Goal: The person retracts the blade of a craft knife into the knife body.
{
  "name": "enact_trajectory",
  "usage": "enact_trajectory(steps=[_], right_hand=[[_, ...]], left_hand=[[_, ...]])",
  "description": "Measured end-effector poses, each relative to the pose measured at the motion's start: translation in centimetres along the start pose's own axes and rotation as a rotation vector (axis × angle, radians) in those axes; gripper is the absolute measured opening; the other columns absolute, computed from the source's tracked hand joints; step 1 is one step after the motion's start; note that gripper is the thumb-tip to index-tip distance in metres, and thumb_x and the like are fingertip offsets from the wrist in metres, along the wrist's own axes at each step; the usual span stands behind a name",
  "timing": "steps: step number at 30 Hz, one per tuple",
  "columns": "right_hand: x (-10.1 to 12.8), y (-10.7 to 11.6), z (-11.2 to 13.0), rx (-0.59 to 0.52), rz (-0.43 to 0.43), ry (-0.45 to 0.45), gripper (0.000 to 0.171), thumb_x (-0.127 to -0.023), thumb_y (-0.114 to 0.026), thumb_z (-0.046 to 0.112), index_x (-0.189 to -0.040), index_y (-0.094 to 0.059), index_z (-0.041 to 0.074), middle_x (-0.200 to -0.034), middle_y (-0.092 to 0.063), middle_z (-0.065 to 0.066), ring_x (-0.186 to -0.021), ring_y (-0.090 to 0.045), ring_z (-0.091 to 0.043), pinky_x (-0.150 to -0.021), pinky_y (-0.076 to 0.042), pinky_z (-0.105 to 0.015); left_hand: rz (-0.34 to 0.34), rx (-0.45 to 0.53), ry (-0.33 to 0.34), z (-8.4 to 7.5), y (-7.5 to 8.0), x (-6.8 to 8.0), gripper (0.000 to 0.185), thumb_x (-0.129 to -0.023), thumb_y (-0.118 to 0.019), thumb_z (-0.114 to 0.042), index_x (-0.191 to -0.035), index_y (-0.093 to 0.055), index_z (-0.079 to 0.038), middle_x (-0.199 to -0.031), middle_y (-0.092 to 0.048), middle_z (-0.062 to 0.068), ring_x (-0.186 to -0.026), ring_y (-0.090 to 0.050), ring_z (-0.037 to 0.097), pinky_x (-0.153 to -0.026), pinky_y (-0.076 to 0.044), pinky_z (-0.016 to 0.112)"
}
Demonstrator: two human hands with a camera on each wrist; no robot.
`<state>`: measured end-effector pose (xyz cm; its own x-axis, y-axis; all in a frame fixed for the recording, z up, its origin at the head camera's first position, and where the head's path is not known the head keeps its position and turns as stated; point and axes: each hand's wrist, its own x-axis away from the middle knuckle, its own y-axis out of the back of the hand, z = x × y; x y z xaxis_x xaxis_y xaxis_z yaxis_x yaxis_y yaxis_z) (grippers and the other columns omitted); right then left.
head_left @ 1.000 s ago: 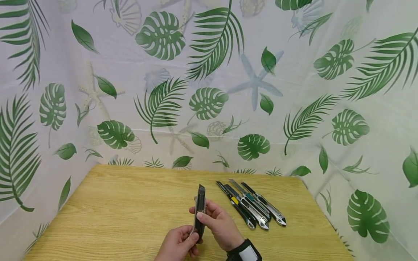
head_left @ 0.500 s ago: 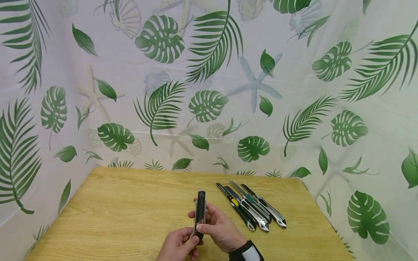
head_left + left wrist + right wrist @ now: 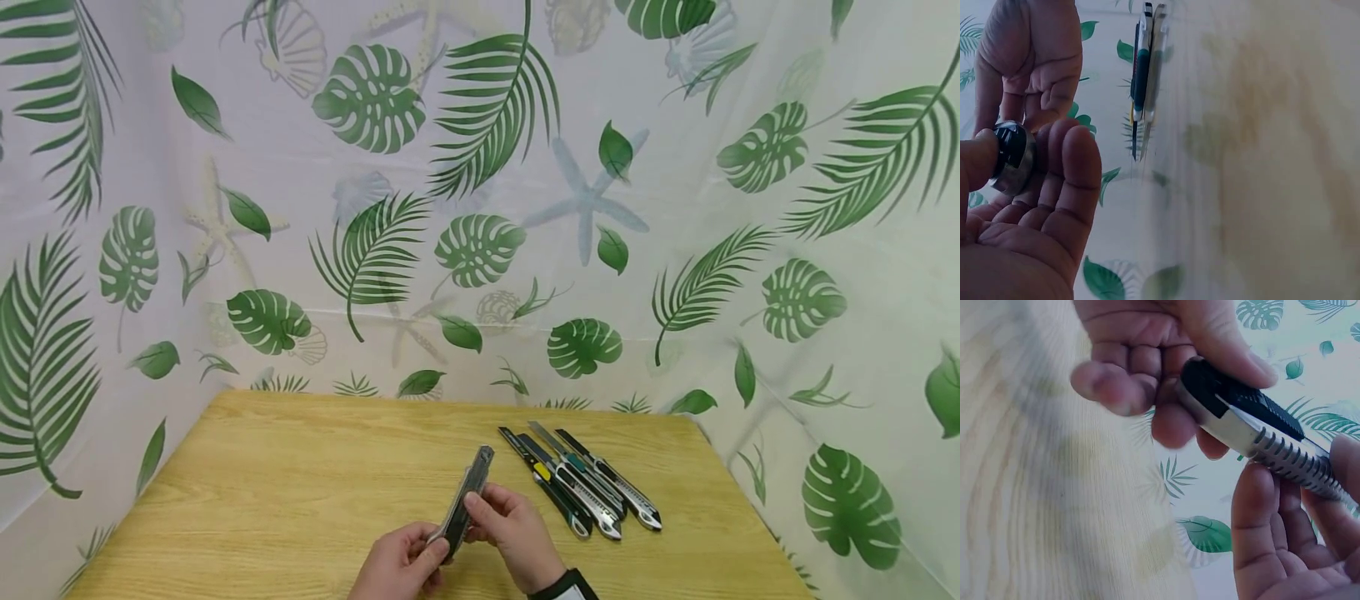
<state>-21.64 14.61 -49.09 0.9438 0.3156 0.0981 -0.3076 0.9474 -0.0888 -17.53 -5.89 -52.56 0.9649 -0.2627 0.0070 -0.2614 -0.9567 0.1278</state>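
Above the tabletop, left of the knife row, both hands grip one knife; left hand pinches its near butt, right hand closes fingers and thumb round its middle; its long axis tilts up and away toward the row, tip free; neither hand is nearer, both touch it. Right wrist view shows a ribbed metal body with black cap; left wrist view, blurred, perhaps only the butt.
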Motion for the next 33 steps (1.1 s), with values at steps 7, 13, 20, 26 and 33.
enact_trajectory(steps=[7, 13, 20, 26, 33], right_hand=[[-0.2, -0.9, -0.3, 0.043, -0.092, 0.025, 0.048, -0.104, -0.073, 0.030, -0.132, -0.068, -0.009, -0.104, -0.079, -0.005, -0.087, -0.076, -0.012, -0.077, -0.064, -0.029], [-0.3, -1.6, -0.6, 0.115, -0.099, 0.034, 0.047, -0.103, -0.074, 0.030, -0.133, -0.069, -0.007, -0.109, -0.080, -0.010, -0.090, -0.076, -0.013, -0.076, -0.064, -0.030], [-0.3, -0.6, -0.7, 0.172, -0.044, 0.011, 0.048, -0.107, -0.069, 0.028, -0.138, -0.065, -0.008, -0.113, -0.078, -0.018, -0.089, -0.076, -0.015, -0.078, -0.066, -0.033], [0.1, 2.4, -1.4, 0.422, 0.003, 0.014, 0.046, -0.106, -0.069, 0.033, -0.134, -0.069, -0.003, -0.114, -0.077, -0.014, -0.093, -0.074, -0.018, -0.078, -0.063, -0.033], [0.7, 6.0, -1.7, 0.747, -0.083, 0.128, 0.038, -0.104, -0.071, 0.031, -0.128, -0.074, 0.001, -0.106, -0.077, -0.003, -0.091, -0.069, -0.014, -0.074, -0.054, -0.025]], left_hand=[[-0.226, -0.592, -0.234, -1.9, -0.6, 0.4, 0.050, -0.092, -0.085, -0.041, -0.126, -0.073, -0.007, -0.114, -0.072, 0.003, -0.088, -0.064, 0.011, -0.072, -0.056, 0.028], [-0.376, -0.829, -0.338, -2.4, -1.6, 0.5, 0.037, -0.086, -0.092, -0.029, -0.113, -0.076, -0.009, -0.088, -0.063, -0.005, -0.075, -0.053, 0.005, -0.065, -0.051, 0.026], [-0.400, -0.778, -0.141, -2.6, 0.4, -1.0, 0.028, -0.087, -0.088, -0.025, -0.106, -0.078, -0.009, -0.085, -0.062, -0.005, -0.073, -0.053, 0.004, -0.063, -0.048, 0.025], [-0.479, -0.799, -0.009, -1.2, 5.5, -3.5, 0.022, -0.088, -0.083, -0.022, -0.080, -0.068, -0.008, -0.071, -0.058, -0.001, -0.060, -0.049, 0.012, -0.053, -0.040, 0.027], [-0.459, -0.864, 0.102, 0.5, 11.5, -4.8, 0.027, -0.089, -0.077, -0.016, -0.071, -0.061, -0.004, -0.058, -0.056, 0.004, -0.047, -0.049, 0.017, -0.045, -0.035, 0.028]])
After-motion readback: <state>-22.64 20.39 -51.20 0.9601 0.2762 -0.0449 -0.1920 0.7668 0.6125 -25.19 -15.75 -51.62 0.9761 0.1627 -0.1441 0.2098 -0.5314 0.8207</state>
